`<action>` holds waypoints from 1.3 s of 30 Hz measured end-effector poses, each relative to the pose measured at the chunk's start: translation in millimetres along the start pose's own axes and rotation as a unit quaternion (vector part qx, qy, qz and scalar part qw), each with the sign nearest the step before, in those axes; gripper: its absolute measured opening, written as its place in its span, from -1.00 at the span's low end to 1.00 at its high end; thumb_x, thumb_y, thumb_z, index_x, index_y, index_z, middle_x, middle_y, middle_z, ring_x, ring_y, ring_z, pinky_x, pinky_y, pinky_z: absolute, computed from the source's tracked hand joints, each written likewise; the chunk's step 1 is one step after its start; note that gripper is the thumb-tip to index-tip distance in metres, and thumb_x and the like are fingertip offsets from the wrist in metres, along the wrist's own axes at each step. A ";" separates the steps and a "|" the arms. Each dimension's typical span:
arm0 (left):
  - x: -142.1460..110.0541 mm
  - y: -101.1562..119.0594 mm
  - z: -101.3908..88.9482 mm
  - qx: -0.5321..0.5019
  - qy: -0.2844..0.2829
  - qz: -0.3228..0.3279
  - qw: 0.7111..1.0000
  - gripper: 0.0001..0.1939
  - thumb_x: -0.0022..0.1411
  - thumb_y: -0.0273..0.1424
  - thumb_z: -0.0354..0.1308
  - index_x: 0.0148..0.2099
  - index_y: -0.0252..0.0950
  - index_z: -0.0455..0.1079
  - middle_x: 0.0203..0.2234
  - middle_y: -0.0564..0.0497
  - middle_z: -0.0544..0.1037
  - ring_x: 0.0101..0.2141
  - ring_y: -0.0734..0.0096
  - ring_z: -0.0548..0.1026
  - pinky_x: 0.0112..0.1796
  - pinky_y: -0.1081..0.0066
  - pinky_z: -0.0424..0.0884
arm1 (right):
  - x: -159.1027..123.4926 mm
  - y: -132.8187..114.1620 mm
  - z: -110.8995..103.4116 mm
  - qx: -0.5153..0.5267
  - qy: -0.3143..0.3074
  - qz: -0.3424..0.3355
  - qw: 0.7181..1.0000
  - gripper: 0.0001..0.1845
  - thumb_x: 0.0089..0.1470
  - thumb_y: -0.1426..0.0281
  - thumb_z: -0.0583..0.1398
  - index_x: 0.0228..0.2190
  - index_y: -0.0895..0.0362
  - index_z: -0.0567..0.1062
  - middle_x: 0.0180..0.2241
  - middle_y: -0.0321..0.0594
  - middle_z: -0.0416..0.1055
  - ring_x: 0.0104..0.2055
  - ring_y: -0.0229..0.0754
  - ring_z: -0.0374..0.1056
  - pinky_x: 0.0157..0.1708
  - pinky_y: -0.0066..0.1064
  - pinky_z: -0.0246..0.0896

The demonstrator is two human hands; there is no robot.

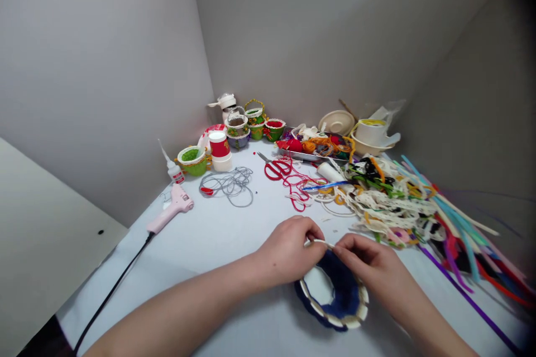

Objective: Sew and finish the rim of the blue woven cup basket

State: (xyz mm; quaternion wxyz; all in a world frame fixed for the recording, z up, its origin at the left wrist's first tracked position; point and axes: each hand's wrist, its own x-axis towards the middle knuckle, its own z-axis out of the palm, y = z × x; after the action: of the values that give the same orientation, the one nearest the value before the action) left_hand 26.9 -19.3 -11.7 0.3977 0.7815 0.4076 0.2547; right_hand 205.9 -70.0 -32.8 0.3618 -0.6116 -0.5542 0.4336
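Note:
A small dark-blue woven basket (344,284) with a cream rim is tilted so that its inside faces me, showing a pale round bottom. My left hand (295,248) is closed on the far-left part of the rim, thumb bent over the edge. On the far-right part of the same rim, my right hand (368,259) pinches the edge between thumb and fingers. The fingertips of both hands are close together. Whether a thin strip lies between them at the rim I cannot make out.
A pink glue gun (171,211) with a black cord lies left, near a small glue bottle (175,172). Red-handled scissors (277,169), grey cord (230,184) and red yarn (299,192) lie beyond my hands. Finished small baskets (194,162) stand behind. Lace trims (393,206) and pipe cleaners (464,223) pile up right.

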 end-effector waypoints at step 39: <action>10.2 -15.8 -6.9 -0.396 -0.261 -0.162 0.865 -0.79 -0.10 -0.36 0.33 -0.41 -0.36 0.43 -0.55 0.12 0.44 -0.52 0.59 0.34 -0.39 0.51 0.26 | -9.0 -3.2 -7.0 0.055 -0.106 -0.168 0.979 -0.77 0.14 0.27 0.14 -0.15 -0.04 0.49 -0.08 -0.14 0.23 0.00 -0.10 0.21 -0.04 -0.31 0.19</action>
State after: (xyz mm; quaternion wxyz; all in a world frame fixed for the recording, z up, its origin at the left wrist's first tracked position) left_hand 20.6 -2.4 -20.2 0.8015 0.5192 0.2742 0.1135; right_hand 211.2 -78.2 -26.1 0.4012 -0.4397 -0.6596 0.4590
